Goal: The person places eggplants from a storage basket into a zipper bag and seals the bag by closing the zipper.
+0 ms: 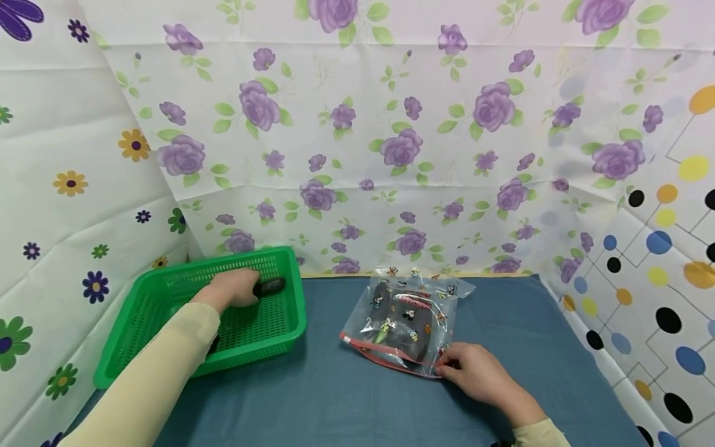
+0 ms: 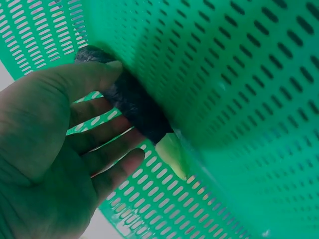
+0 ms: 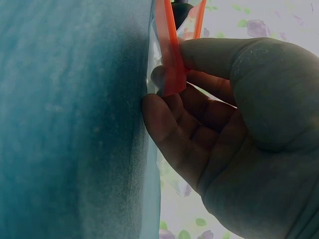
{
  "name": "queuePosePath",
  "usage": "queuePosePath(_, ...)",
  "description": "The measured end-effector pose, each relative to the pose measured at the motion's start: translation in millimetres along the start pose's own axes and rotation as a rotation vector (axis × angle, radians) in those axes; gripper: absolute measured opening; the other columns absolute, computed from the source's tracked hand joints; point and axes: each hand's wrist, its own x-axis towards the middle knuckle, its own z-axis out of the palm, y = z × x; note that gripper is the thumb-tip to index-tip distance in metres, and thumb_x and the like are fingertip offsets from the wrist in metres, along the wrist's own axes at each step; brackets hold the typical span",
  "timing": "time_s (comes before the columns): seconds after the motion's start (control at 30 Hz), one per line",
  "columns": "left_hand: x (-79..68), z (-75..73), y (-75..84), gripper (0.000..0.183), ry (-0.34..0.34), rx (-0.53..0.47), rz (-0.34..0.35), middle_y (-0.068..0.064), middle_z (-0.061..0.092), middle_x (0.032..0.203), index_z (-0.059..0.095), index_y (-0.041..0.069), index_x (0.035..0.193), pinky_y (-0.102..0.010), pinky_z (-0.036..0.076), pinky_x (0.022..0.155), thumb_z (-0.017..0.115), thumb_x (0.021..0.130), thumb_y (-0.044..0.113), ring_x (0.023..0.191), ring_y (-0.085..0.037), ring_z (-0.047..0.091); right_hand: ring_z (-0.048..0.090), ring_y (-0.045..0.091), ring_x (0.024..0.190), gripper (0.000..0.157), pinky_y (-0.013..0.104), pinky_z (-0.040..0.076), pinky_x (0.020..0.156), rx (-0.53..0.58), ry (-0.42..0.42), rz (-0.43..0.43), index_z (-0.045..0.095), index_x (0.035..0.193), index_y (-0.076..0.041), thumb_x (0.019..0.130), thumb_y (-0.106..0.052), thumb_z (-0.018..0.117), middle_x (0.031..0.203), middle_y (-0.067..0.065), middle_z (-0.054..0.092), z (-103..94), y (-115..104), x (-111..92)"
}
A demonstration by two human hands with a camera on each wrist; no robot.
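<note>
In the head view my left hand (image 1: 236,287) reaches into a green slotted basket (image 1: 300,304) at the left. It holds a long dark eggplant (image 1: 272,286). The left wrist view shows the thumb on top of the eggplant (image 2: 139,107) and the fingers behind it; its pale green end points down along the basket wall. My right hand (image 1: 475,371) pinches the near right corner of a clear zip bag (image 1: 360,320) printed with small figures. In the right wrist view the bag's red zip edge (image 3: 172,55) sits between thumb and fingers. Dark things and something green lie inside the bag.
Another dark thing (image 1: 214,345) shows in the basket, partly hidden by my left forearm. A blue cloth (image 1: 313,403) covers the table. Flowered sheets (image 1: 357,155) hang behind and at the left, and a dotted sheet (image 1: 665,360) at the right.
</note>
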Motion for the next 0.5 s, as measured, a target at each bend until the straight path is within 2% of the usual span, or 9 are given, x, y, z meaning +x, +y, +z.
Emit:
queuePosePath(0.17,-0.9,2.5,-1.4,0.039,-0.015,0.004,-0.008,-0.019,0.064,0.125,0.063,0.007,0.128,-0.059,0.051,0.083,0.074,0.093,0.019,0.112,-0.042,0.062,0.054,-0.003,0.065,0.01,0.025,0.046,0.059,0.008,0.008,-0.017,0.074,0.083,-0.036,0.091,-0.033,0.078,0.077,-0.021,0.06,-0.1,-0.5,-0.2)
queuePosePath(0.37,-3.7,3.6,-0.8,0.046,-0.086,-0.027,-0.037,-0.022,0.061,0.131,0.059,0.005,0.134,-0.06,0.05,0.086,0.074,0.092,0.015,0.118,-0.045,0.059,0.054,-0.003,0.065,0.011,0.025,0.046,0.059,0.007,0.011,-0.021,0.074,0.083,-0.037,0.091,-0.033,0.078,0.077,-0.021,0.06,0.0,-0.1,-0.1)
queuePosePath(0.5,-3.4,5.4,0.0,0.045,-0.127,0.001,-0.047,-0.023,0.06,0.133,0.059,0.005,0.135,-0.056,0.05,0.083,0.071,0.091,0.008,0.119,-0.044,0.058,0.055,-0.003,0.065,0.01,0.026,0.046,0.058,0.016,0.005,-0.017,0.074,0.084,-0.036,0.091,-0.032,0.078,0.077,-0.021,0.06,0.4,0.7,-0.2)
